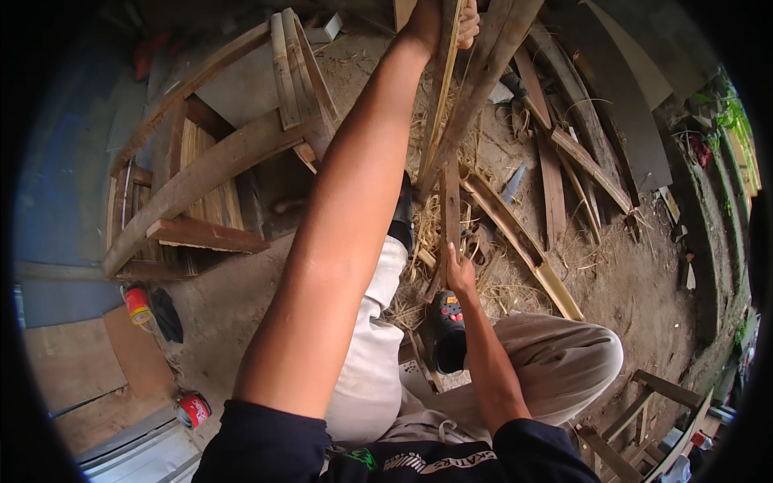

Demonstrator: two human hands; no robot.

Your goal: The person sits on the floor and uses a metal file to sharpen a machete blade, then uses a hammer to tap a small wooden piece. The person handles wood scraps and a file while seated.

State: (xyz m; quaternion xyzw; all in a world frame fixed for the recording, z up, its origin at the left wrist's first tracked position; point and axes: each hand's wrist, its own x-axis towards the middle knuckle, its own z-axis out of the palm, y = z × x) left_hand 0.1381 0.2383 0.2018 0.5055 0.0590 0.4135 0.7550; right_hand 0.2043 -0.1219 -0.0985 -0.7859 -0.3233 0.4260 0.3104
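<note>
Slat [442, 88] of narrow, pale-edged wood, raised at a slant in the person's left hand [429, 20]. The left arm reaches far forward to the upper edge of the view, and the fingers are wrapped around the slat, closing on its right side. Just right of it, a broader weathered beam [493, 64] slopes down toward the same point, where the lower ends lie close together; whether they touch cannot be made out.

Right hand [461, 272]: nearer the body, beside the black shoe, with the thumb raised against an upright wooden strip [450, 209] — the other fingers are largely hidden, so one cannot tell how firmly it grips.

Surroundings: dry shavings [503, 302] scattered over an earth floor [644, 282]; to the right, a channel-shaped piece [555, 286] lies aslant, with long planks [551, 189] beyond it. At left stands a wooden frame [205, 167] with a curved front rail; below it rest a red-and-yellow can [137, 305] and a second red can [193, 410] — both near flat boards [76, 362]. A black shoe [449, 326] with red ornaments shows beneath the bent right leg.
</note>
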